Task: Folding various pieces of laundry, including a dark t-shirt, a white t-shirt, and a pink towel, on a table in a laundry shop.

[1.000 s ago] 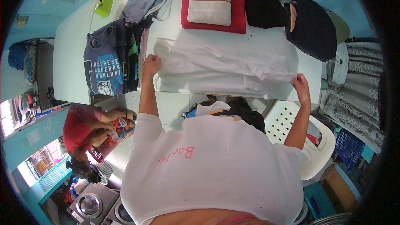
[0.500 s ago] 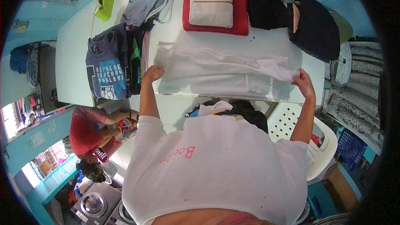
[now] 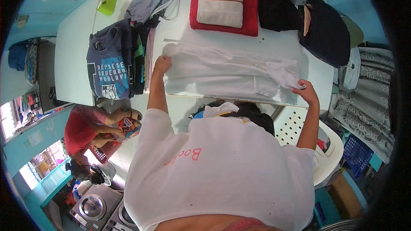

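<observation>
A long white cloth (image 3: 214, 70) lies flat on the white table (image 3: 72, 60) before me, folded into a strip with wrinkles along its upper layer. What sort of piece it is, I cannot tell. My left hand (image 3: 162, 65) is closed at the cloth's left end, its fingers curled on the edge. At the right end, my right hand (image 3: 305, 92) pinches a gathered corner between thumb and fingers, near the table's front edge. The cloth's lower layer reaches the table's front edge.
Beyond the cloth sit folded cream towels (image 3: 220, 2) on a red towel (image 3: 252, 13). Folded dark shirts (image 3: 109, 66) stand left, dark clothes (image 3: 323, 30) right. A white plastic chair (image 3: 293, 124) is below the table. A person in red (image 3: 81, 128) bends over a basket at left.
My right hand has drawn its corner of the cloth toward me and slightly left. My left hand has moved slightly away from me. The person at left has shifted a little.
</observation>
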The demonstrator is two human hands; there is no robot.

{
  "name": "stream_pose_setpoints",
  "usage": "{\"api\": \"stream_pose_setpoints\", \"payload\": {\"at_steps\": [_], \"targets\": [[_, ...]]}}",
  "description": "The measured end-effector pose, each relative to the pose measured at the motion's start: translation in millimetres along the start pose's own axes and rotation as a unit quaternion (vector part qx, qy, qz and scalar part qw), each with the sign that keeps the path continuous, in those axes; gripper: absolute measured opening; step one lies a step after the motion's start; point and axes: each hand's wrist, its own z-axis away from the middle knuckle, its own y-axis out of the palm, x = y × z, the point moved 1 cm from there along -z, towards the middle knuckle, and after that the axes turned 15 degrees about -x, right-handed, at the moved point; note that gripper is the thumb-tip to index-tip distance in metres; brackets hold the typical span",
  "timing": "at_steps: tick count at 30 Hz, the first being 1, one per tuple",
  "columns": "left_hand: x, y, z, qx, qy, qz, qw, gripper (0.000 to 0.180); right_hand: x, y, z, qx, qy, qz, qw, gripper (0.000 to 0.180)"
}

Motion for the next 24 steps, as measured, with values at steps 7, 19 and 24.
{"api": "stream_pose_setpoints", "payload": {"at_steps": [7,19,24], "targets": [[-14.6,-23.9,5.3,0.075,0.073,0.012,0.994,0.039,-3.1,-3.0,0.0,0.008,0.020,0.055,0.998,0.043],[-88.4,-73.4,-64.5,0.043,0.033,0.565,0.823,0.013,70.0,-59.1,-81.9,-0.094,-0.143,-0.252,0.953,0.017],[-77.3,-90.1,-61.0,0.042,-0.014,0.431,0.901,0.012,89.0,-56.6,-81.7,-0.153,-0.200,-0.124,0.960,0.022]]}}
